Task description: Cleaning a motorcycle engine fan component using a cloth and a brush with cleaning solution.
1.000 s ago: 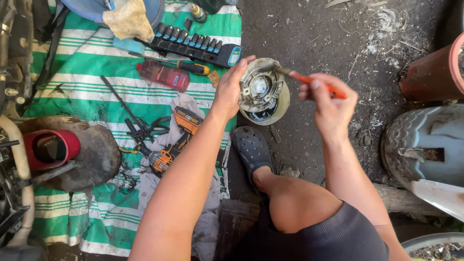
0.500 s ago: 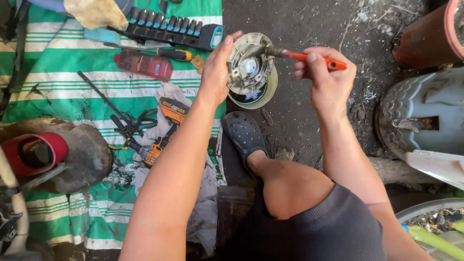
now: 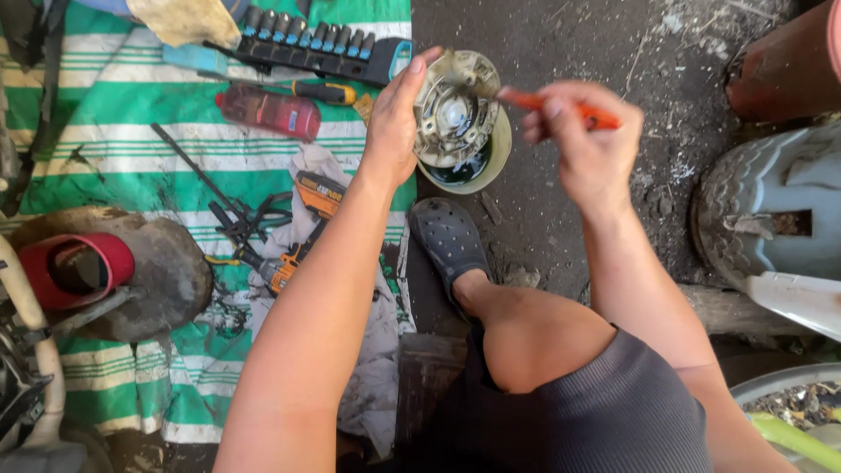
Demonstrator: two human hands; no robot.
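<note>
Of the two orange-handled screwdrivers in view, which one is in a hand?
The one in the right hand, its tip at the round metal part. The other screwdriver lies untouched on the striped green mat.

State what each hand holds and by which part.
The left hand holds the round metal part by its left rim; the right hand holds the screwdriver by its orange handle.

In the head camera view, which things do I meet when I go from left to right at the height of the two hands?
Red bottle → left hand → round metal part held by it → orange-handled tool → right hand gripping that tool → rust-brown pot at the right edge.
</note>
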